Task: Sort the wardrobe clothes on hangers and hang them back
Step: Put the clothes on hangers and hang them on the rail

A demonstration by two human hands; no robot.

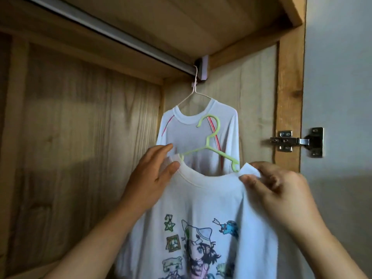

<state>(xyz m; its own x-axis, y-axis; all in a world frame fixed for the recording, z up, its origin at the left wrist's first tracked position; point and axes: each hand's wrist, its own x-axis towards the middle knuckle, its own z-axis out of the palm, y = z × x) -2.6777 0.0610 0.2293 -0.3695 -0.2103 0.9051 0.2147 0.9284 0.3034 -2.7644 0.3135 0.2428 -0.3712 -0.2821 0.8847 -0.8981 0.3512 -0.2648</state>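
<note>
Both hands pinch the printed white T-shirt [203, 214] at its shoulders, left hand [153, 178] and right hand [281, 190] at lower centre, apparently settling it on the green hanger [213, 150] before hanging it on the rail [112, 34].

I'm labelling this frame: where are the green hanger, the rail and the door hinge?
green hanger [209, 135]: head view, on its neck.
rail [112, 33]: head view, mid-length.
door hinge [289, 141]: head view, on its metal arm.
</note>
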